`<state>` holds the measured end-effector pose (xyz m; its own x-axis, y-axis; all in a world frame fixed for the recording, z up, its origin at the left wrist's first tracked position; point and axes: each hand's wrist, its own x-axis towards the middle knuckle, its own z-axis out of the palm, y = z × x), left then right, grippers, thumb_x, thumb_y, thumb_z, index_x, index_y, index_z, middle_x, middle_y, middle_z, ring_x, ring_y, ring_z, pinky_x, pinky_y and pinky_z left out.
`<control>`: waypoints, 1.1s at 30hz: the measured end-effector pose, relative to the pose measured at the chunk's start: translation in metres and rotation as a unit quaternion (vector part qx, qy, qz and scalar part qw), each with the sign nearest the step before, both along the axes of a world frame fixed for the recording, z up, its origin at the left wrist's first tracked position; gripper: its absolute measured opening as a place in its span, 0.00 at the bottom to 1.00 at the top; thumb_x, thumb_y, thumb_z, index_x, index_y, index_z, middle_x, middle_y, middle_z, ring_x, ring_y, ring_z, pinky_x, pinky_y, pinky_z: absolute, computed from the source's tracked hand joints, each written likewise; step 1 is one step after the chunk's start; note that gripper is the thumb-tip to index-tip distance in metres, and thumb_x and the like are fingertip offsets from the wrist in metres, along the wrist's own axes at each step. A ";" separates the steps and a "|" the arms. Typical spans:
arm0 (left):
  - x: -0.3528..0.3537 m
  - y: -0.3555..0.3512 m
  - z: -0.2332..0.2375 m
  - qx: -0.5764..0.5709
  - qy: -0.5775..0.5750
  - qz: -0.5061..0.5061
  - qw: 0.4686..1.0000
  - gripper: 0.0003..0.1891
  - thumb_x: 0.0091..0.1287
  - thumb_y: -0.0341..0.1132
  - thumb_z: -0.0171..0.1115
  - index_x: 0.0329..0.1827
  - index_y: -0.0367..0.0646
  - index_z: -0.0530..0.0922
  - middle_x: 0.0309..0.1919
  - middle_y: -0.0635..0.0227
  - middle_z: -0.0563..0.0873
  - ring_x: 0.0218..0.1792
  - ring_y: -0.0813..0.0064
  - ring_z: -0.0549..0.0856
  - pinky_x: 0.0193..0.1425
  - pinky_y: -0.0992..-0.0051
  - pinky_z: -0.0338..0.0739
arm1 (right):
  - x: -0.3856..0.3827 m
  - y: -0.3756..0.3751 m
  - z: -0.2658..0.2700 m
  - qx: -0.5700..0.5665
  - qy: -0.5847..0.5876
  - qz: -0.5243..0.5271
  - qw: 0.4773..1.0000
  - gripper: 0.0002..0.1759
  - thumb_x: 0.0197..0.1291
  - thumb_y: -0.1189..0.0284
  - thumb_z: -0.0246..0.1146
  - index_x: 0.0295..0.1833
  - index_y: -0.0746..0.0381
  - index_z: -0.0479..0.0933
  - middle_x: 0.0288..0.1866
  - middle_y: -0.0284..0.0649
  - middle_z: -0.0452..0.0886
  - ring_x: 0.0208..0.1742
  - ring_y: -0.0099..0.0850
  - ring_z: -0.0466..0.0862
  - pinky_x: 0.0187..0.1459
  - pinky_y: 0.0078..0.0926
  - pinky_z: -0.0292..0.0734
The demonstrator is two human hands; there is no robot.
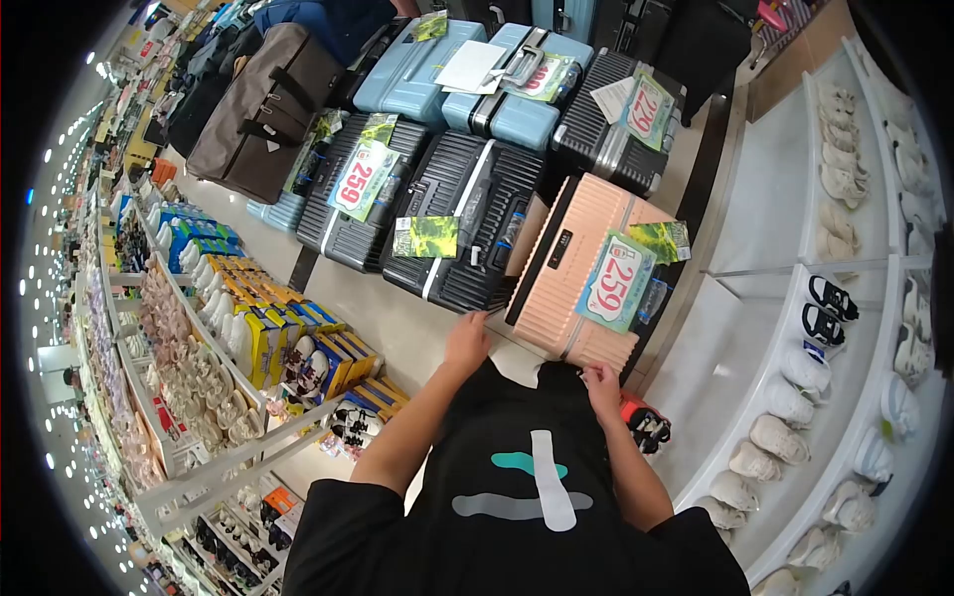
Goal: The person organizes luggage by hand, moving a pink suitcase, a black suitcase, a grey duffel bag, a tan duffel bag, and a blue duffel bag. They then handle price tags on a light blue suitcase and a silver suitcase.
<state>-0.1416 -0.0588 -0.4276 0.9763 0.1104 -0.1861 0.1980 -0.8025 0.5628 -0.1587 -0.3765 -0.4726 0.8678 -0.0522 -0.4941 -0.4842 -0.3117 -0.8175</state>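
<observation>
A pink ribbed suitcase (571,263) lies on the floor in front of me with a "259" price tag (614,283) on it. My left hand (467,343) is at its near left corner, fingers on the edge. My right hand (601,382) is curled on the near right edge of the same case. My black T-shirt (517,487) fills the bottom of the head view and hides what lies below my hands.
Dark grey suitcases (462,214), one tagged "259" (358,179), lie just beyond, with light blue cases (507,84) and a brown bag (263,109) farther off. Shoe racks with boxes (248,338) line the left. White shelves of shoes (815,397) curve along the right.
</observation>
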 end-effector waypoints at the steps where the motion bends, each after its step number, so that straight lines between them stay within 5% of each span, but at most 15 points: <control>1: 0.007 0.015 0.000 0.032 -0.023 0.015 0.999 0.21 0.56 0.27 0.60 0.55 0.39 0.74 0.53 0.54 0.79 0.55 0.51 0.77 0.59 0.57 0.73 | 0.006 0.012 0.002 0.065 0.030 0.003 0.997 0.10 0.68 0.72 0.56 0.50 0.65 0.75 0.41 0.38 0.82 0.44 0.25 0.82 0.45 0.23 0.76; 5: 0.038 0.076 -0.023 0.143 -0.035 -0.005 0.989 0.32 0.56 0.30 0.62 0.66 0.35 0.66 0.65 0.54 0.71 0.67 0.52 0.68 0.68 0.59 0.66 | 0.023 0.080 0.010 0.071 0.002 0.009 0.997 0.12 0.69 0.72 0.55 0.53 0.65 0.74 0.44 0.37 0.83 0.44 0.25 0.82 0.43 0.21 0.76; 6: 0.040 0.090 -0.032 0.173 0.019 -0.024 0.984 0.38 0.57 0.32 0.61 0.71 0.32 0.59 0.72 0.53 0.62 0.73 0.53 0.61 0.73 0.57 0.60 | 0.023 0.102 0.015 0.085 0.035 -0.009 0.996 0.13 0.69 0.71 0.56 0.54 0.65 0.74 0.45 0.38 0.83 0.44 0.24 0.82 0.42 0.20 0.76; 10: 0.022 0.136 -0.057 0.244 0.049 -0.126 0.960 0.43 0.58 0.37 0.61 0.76 0.33 0.52 0.77 0.51 0.52 0.77 0.53 0.53 0.75 0.53 0.55 | 0.023 0.180 0.016 0.116 0.097 -0.066 0.986 0.16 0.69 0.68 0.56 0.58 0.64 0.72 0.47 0.38 0.82 0.45 0.25 0.82 0.41 0.20 0.75; 17: 0.025 0.139 -0.025 0.170 0.171 -0.149 0.959 0.48 0.54 0.42 0.64 0.75 0.29 0.50 0.77 0.46 0.50 0.77 0.49 0.52 0.73 0.56 0.59 | 0.061 0.250 -0.039 0.024 0.068 -0.111 0.991 0.23 0.70 0.61 0.56 0.63 0.64 0.70 0.45 0.37 0.81 0.46 0.22 0.80 0.41 0.21 0.75; 21: 0.021 0.150 -0.020 0.167 0.201 -0.188 0.947 0.49 0.53 0.42 0.64 0.75 0.28 0.50 0.76 0.44 0.49 0.77 0.46 0.51 0.73 0.57 0.58 | 0.088 0.262 -0.026 0.048 0.131 -0.119 0.983 0.31 0.72 0.55 0.50 0.67 0.71 0.66 0.59 0.48 0.78 0.62 0.37 0.75 0.63 0.31 0.67; 22: 0.019 0.151 -0.020 0.179 0.195 -0.194 0.945 0.50 0.53 0.43 0.65 0.75 0.28 0.49 0.76 0.44 0.49 0.77 0.46 0.50 0.74 0.57 0.58 | 0.093 0.263 -0.032 0.102 0.151 -0.120 0.976 0.36 0.72 0.48 0.46 0.70 0.67 0.64 0.69 0.48 0.70 0.71 0.36 0.67 0.70 0.33 0.56; 25: 0.022 0.152 -0.018 0.208 0.207 -0.209 0.933 0.52 0.53 0.44 0.66 0.75 0.28 0.48 0.76 0.43 0.49 0.77 0.45 0.49 0.74 0.57 0.56 | 0.104 0.266 -0.055 0.180 0.212 -0.206 0.938 0.39 0.72 0.45 0.42 0.74 0.67 0.58 0.74 0.48 0.62 0.75 0.36 0.61 0.71 0.34 0.54; 33: 0.025 0.153 -0.028 0.254 0.197 -0.232 0.918 0.55 0.52 0.49 0.68 0.74 0.25 0.47 0.75 0.38 0.47 0.76 0.41 0.50 0.74 0.57 0.58 | 0.136 0.275 -0.081 0.200 0.232 -0.239 0.921 0.37 0.72 0.47 0.45 0.72 0.66 0.61 0.70 0.49 0.67 0.71 0.38 0.66 0.69 0.32 0.60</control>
